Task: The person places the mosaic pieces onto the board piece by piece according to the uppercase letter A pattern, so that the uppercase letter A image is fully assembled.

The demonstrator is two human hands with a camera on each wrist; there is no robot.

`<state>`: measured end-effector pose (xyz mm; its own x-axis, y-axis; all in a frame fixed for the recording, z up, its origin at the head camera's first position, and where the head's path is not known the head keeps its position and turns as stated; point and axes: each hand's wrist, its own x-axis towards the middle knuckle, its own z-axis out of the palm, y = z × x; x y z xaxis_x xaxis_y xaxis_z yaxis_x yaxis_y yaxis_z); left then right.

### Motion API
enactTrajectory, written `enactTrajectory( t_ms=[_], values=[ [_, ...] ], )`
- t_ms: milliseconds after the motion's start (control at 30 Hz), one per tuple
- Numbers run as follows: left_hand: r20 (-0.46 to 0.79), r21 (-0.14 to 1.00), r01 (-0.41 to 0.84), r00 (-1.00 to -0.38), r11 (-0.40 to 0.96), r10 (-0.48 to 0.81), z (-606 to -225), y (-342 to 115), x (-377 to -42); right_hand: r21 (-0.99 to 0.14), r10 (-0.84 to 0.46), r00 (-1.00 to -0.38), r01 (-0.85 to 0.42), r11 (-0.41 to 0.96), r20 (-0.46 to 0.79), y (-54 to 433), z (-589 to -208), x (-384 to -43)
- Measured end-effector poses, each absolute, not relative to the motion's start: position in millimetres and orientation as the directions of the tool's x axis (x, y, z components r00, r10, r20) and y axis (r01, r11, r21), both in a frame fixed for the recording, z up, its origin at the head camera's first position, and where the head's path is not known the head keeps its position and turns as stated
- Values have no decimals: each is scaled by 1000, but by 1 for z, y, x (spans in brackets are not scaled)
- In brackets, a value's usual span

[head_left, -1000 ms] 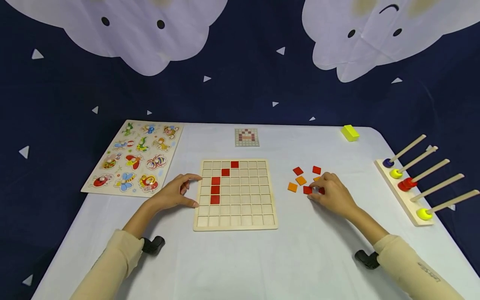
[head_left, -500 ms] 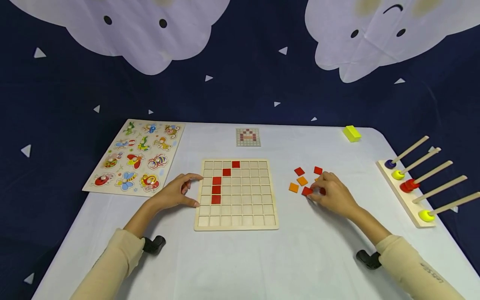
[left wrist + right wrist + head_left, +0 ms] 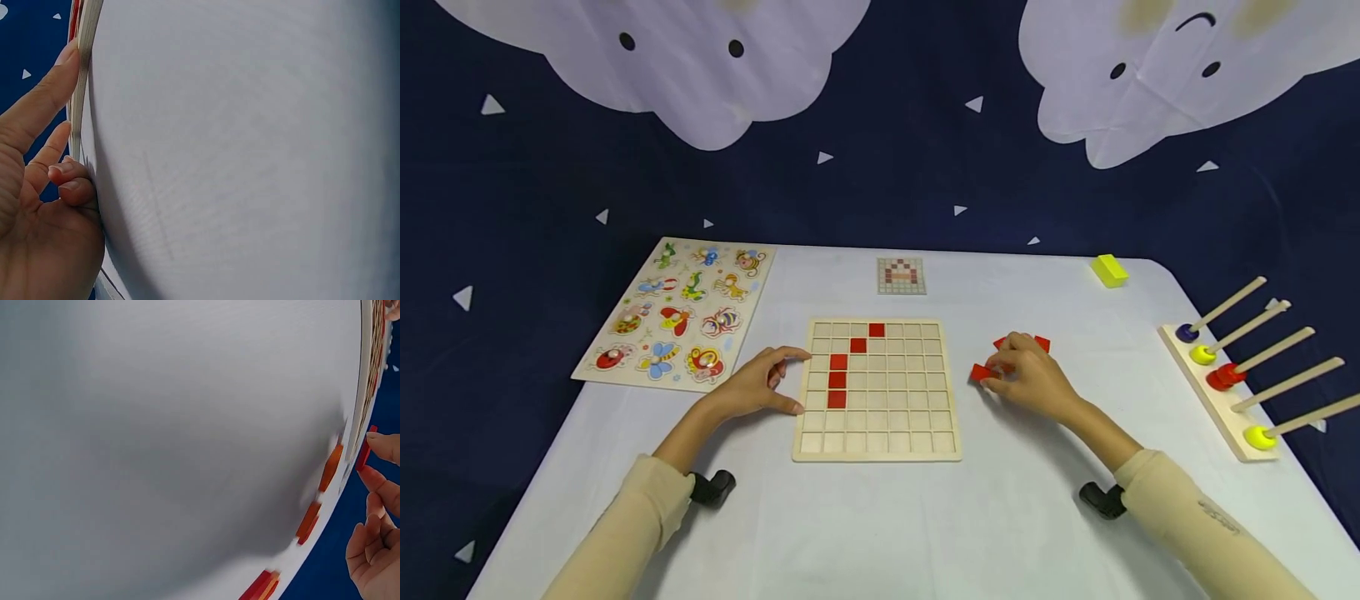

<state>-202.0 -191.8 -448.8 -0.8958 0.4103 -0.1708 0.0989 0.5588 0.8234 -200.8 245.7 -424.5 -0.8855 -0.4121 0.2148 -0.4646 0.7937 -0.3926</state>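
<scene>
A wooden grid board (image 3: 895,417) lies on the table, with several red square tiles (image 3: 837,379) set in its cells. At its left edge, my left hand (image 3: 751,387) rests thumb and index fingertip against the rim, as the left wrist view shows from the side. My right hand (image 3: 1030,375) pinches a red tile (image 3: 367,449) between thumb and index finger, lifted off the table to the right of the board. Loose orange tiles (image 3: 331,467) lie beneath this hand in the right wrist view; in the head view the hand hides most of them. A loose red tile (image 3: 1042,343) shows behind it.
A small pattern card (image 3: 902,276) lies behind the board. An insect picture puzzle (image 3: 677,317) is at the back left. On the right stands a peg rack (image 3: 1225,400) with coloured beads and slanting pegs. A yellow block (image 3: 1108,271) sits at the back right.
My right hand has picked up a red tile from among the loose ones and moved left with it, towards the board. The left hand has stayed at the board's edge.
</scene>
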Motion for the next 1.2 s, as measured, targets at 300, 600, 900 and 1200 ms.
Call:
enactTrajectory(
  t_ms=[300,600,900,1200],
  values=[
    [-158,826,108,-897,553,412,-450,-191,-203,-400,-444,-881,-472,786,165,219,-423,-210],
    [-155,824,114,-897,556,414,-447,-191,-203,-401,-472,-862,-504,765,183,201,-423,-221],
    [-173,824,89,-901,560,398,-448,-192,-202,-404,-525,-833,-546,734,171,174,-420,-236],
    [-180,827,76,-903,557,391,-449,-191,-201,-377,-561,-804,-590,714,196,154,-423,-249]
  ],
)
